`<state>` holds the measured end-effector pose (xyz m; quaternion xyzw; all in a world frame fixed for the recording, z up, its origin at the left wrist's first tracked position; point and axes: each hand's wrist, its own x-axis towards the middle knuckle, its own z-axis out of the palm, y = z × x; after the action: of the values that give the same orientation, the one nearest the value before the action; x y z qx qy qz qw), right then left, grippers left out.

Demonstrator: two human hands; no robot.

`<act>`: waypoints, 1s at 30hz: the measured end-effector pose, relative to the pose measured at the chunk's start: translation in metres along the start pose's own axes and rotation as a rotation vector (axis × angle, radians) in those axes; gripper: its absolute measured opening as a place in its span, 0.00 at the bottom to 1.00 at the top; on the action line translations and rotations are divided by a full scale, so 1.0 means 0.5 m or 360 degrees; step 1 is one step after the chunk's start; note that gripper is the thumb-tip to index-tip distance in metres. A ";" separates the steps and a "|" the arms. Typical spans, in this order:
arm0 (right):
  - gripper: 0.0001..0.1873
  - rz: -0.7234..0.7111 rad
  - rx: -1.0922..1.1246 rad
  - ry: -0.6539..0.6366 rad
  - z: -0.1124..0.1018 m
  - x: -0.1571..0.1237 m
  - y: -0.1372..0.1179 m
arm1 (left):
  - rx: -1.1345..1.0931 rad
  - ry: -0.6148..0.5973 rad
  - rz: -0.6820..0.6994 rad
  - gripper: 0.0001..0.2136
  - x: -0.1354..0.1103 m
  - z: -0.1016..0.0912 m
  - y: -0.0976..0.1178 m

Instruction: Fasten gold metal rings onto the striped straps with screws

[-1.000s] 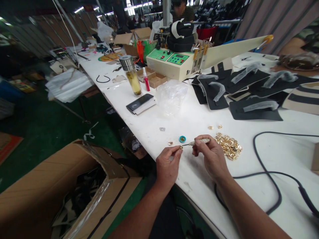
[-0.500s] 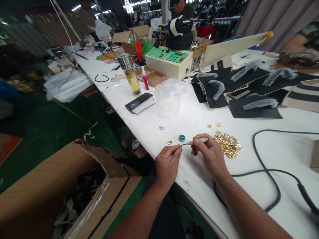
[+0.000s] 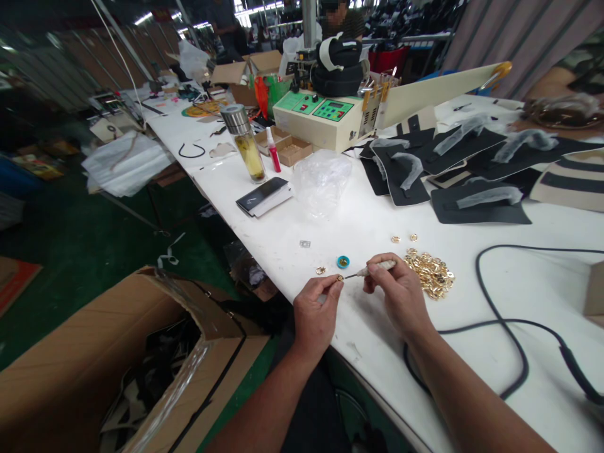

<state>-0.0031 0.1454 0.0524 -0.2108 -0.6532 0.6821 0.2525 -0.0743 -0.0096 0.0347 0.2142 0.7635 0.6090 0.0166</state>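
A busy workroom stretches back under strip lights, and a white tabletop [image 3: 557, 220] runs through it, with a machine [image 3: 314, 123], a jar [image 3: 252, 157], a phone [image 3: 262, 197] and some black panels [image 3: 481, 206] farther from the person. A carton [image 3: 61, 365] stands open on the left, below the table's edge.

The work at hand is small. The left hand [image 3: 315, 314] has its grip closed on a gold piece [image 3: 340, 278], pinched between thumb and fingertip just above the tabletop near its edge. The right hand [image 3: 399, 292] grasps a slim tool [image 3: 377, 268] by its pale handle, the thin shaft aimed at the piece – whether the tip touches it is too small to tell.

As for progress, this one piece looks midway through handling: held and met by the tool, but not yet set down. A heap [image 3: 431, 277] of gold parts lies beside the right hand (finished or waiting, I cannot say), with two strays [image 3: 404, 238] just beyond it. Nearer the left hand are a single buckle [image 3: 321, 270] and a blue dish [image 3: 338, 262] with something gold inside – apparently small bits, none of them in either grip.
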 end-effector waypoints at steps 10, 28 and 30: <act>0.10 0.0078 0.0616 0.0393 -0.041 0.043 0.009 | 0.0709 -0.0244 0.0392 0.09 0.024 -0.058 -0.009; 0.13 0.0050 0.1115 0.0725 -0.133 0.088 -0.051 | 0.1231 -0.0509 0.0710 0.11 0.061 0.063 0.081; 0.13 0.0042 0.1167 0.0747 -0.137 0.091 -0.053 | 0.1308 -0.0630 0.0620 0.12 0.066 0.130 0.099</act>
<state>0.0054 0.2278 0.0766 -0.2647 -0.2898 0.8058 0.4434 -0.0707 0.0699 0.0722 0.4532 0.8685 0.1970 -0.0385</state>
